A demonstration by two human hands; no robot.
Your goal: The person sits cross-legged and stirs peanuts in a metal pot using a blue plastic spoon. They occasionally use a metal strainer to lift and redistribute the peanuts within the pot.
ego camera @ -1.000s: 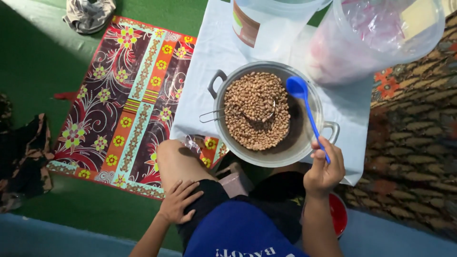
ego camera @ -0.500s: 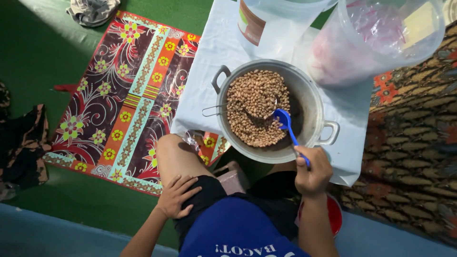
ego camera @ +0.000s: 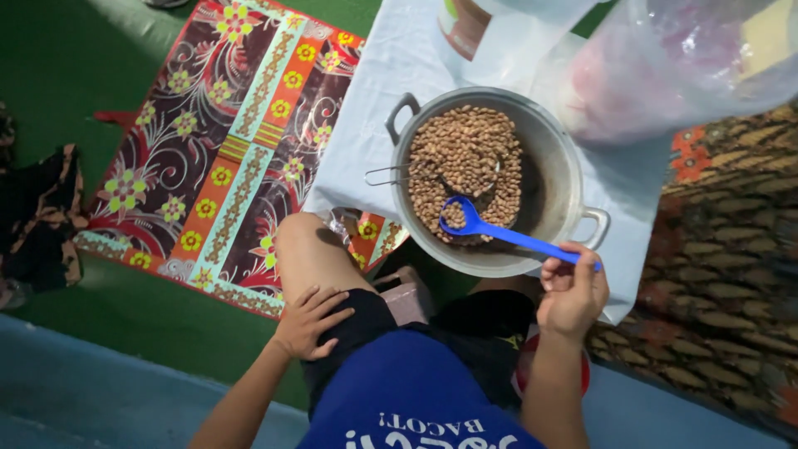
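Gripping the blue plastic spoon (ego camera: 499, 233) by its handle end, the right hand (ego camera: 572, 293) digs into peanuts (ego camera: 465, 166) in the metal pot (ego camera: 565, 175), left hand (ego camera: 309, 320) flat on thigh for balance.

The right hand (ego camera: 572, 291) is gripping a blue spoon (ego camera: 507, 234), its bowl dipping into the beans (ego camera: 465, 162) inside the pot (ego camera: 557, 166) beyond the grip. The left hand (ego camera: 309, 320) is resting on the thigh (ego camera: 312, 254).
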